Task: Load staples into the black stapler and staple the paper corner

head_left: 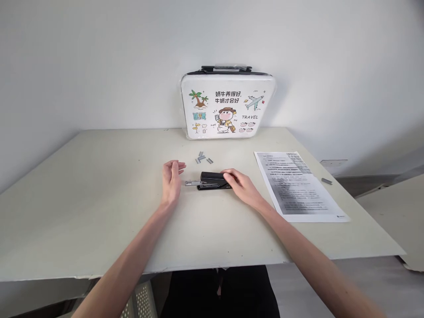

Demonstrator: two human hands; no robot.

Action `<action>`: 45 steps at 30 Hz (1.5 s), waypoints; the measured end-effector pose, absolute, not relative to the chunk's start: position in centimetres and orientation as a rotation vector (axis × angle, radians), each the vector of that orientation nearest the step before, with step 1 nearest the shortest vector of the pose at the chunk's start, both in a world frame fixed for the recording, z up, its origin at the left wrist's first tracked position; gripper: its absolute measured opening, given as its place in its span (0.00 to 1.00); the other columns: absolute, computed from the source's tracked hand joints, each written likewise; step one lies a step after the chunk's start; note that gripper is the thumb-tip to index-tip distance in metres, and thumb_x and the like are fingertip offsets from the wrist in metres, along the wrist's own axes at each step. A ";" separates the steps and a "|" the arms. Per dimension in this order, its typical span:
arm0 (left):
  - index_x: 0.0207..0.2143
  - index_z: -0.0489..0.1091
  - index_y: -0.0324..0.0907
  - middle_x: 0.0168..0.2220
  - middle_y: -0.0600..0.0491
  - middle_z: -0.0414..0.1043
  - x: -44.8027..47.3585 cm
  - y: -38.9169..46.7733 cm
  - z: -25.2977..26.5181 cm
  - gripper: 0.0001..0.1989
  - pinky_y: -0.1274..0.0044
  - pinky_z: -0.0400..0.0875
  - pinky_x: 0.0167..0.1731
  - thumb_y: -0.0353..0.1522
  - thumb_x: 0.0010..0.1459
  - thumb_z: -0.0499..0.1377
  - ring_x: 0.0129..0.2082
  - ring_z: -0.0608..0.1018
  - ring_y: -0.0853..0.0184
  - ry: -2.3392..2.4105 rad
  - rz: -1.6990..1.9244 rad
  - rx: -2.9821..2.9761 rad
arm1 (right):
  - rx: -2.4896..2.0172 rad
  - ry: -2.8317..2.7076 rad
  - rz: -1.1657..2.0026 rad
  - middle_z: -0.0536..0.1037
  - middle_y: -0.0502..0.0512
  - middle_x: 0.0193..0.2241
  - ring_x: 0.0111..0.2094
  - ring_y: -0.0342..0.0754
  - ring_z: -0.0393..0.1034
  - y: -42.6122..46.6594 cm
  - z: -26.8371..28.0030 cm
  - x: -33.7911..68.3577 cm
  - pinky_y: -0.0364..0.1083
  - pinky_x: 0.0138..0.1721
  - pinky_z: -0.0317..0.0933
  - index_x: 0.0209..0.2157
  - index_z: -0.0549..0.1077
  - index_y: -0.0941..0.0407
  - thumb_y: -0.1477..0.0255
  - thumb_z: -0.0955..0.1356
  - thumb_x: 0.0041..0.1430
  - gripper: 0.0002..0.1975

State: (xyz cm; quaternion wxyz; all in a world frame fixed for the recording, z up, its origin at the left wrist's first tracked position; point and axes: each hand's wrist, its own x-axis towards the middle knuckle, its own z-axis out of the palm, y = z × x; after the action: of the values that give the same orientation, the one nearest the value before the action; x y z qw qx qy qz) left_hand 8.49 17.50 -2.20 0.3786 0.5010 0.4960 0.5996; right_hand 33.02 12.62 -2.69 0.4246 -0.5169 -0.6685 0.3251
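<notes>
A black stapler [212, 182] lies on the table with its silver staple tray [192, 183] sticking out of the left end. My right hand [241, 184] is closed round the stapler's right end. To the left of the tray rests my left hand [171, 181], its fingers loosely bent and pointing right, with nothing visible in them. Whether its edge touches the tray's tip I cannot tell. Just beyond the stapler lie several small grey strips of staples [201, 157].
A white case [228, 106] with cartoon prints and a black handle stands against the wall. To the right, a printed sheet of paper [294, 190] lies flat. Another staple strip [326, 181] sits near the right edge of the pale table [99, 198].
</notes>
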 end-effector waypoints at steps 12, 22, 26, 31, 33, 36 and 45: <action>0.44 0.71 0.40 0.52 0.37 0.78 8.3 17.0 -1.2 0.21 0.64 0.73 0.57 0.49 0.71 0.54 0.53 0.82 0.54 0.963 1.225 0.791 | -1.132 -1.750 0.397 0.83 0.55 0.43 0.43 0.54 0.77 11.1 -3.0 31.9 0.52 0.43 0.72 0.45 0.77 0.50 0.68 0.73 0.65 0.07; 0.41 0.71 0.42 0.58 0.39 0.77 9.6 15.1 -0.7 0.14 0.59 0.74 0.58 0.40 0.71 0.50 0.60 0.78 0.52 0.752 1.053 0.468 | -0.803 -1.929 -0.214 0.85 0.53 0.45 0.50 0.52 0.79 10.6 -2.6 30.4 0.57 0.50 0.72 0.47 0.78 0.47 0.87 0.66 0.66 0.20; 0.41 0.72 0.42 0.58 0.41 0.77 9.7 15.2 -0.7 0.13 0.59 0.73 0.58 0.39 0.70 0.52 0.60 0.78 0.53 0.770 1.044 0.480 | -0.841 -1.942 -0.214 0.85 0.51 0.45 0.50 0.52 0.79 10.5 -2.7 30.5 0.57 0.51 0.71 0.47 0.79 0.45 0.84 0.67 0.67 0.19; 0.43 0.74 0.42 0.52 0.39 0.80 9.6 15.7 -1.1 0.14 0.56 0.75 0.56 0.39 0.68 0.53 0.55 0.80 0.50 0.806 1.046 0.542 | -0.823 -1.921 -0.246 0.85 0.51 0.46 0.50 0.52 0.80 10.5 -2.7 30.7 0.56 0.50 0.70 0.47 0.79 0.45 0.84 0.68 0.67 0.19; 0.43 0.74 0.42 0.51 0.39 0.80 9.6 15.8 -1.3 0.14 0.56 0.76 0.55 0.40 0.68 0.54 0.54 0.81 0.50 0.827 1.049 0.571 | -0.834 -1.920 -0.243 0.85 0.51 0.46 0.50 0.52 0.80 10.6 -2.6 30.7 0.56 0.51 0.69 0.48 0.79 0.44 0.83 0.68 0.68 0.19; 0.43 0.76 0.42 0.51 0.40 0.79 9.4 15.9 -1.3 0.15 0.58 0.77 0.54 0.41 0.67 0.55 0.54 0.81 0.51 0.867 1.055 0.597 | -0.863 -1.916 -0.231 0.85 0.51 0.46 0.50 0.52 0.80 10.6 -2.5 30.8 0.57 0.51 0.69 0.48 0.80 0.44 0.83 0.67 0.69 0.19; 0.44 0.78 0.38 0.47 0.40 0.79 8.6 16.2 -0.5 0.13 0.66 0.76 0.56 0.35 0.66 0.56 0.51 0.81 0.56 0.865 1.122 0.542 | -0.875 -1.858 -0.261 0.85 0.52 0.45 0.50 0.53 0.79 10.7 -2.2 31.4 0.57 0.51 0.69 0.49 0.79 0.45 0.86 0.65 0.66 0.22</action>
State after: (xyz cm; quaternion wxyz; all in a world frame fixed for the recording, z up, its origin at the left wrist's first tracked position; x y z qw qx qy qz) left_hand 8.59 16.24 -0.52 0.7259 0.2457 0.3921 0.5089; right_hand 31.35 10.75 -2.20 0.5103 -0.3634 -0.7718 -0.1083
